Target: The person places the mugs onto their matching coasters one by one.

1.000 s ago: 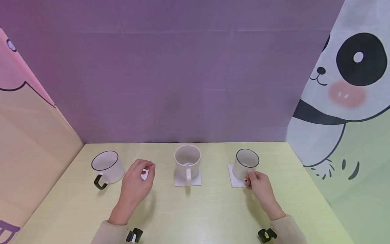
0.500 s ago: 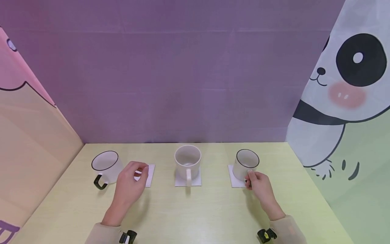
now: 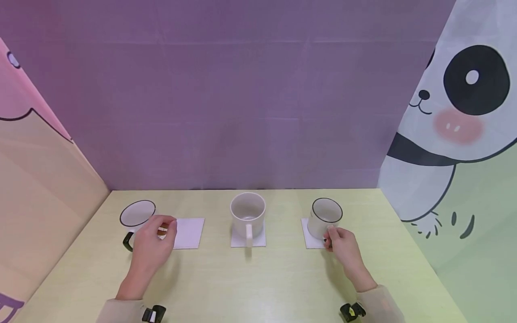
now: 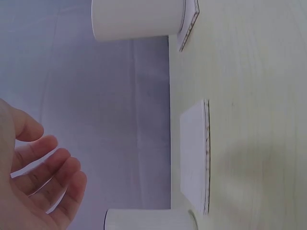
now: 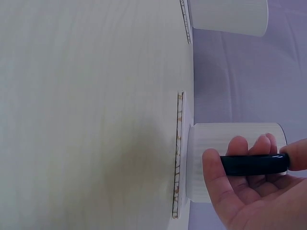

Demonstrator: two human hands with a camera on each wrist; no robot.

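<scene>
My left hand (image 3: 152, 242) hovers in front of the left white mug (image 3: 136, 214), which has a black rim and a black handle (image 3: 128, 241). In the left wrist view its fingers (image 4: 62, 177) curl loosely around nothing, apart from that mug. A bare white square coaster (image 3: 190, 233) lies just right of this mug. At the right, my right hand (image 3: 346, 250) holds the handle (image 5: 254, 165) of another black-rimmed white mug (image 3: 321, 226), pinched between thumb and fingers. That mug stands upright on a white coaster (image 3: 312, 241).
A plain white mug (image 3: 244, 224) stands on its own coaster (image 3: 238, 242) in the middle, handle toward me. Behind the pale wooden table (image 3: 250, 287) rises a purple cloth wall (image 3: 242, 98). Printed panels bound the left side and the right, where a panda (image 3: 460, 130) shows.
My left hand has moved left, off the bare coaster to the front of the left mug, uncovering the coaster. The right hand stays on its mug handle; the mugs have not moved.
</scene>
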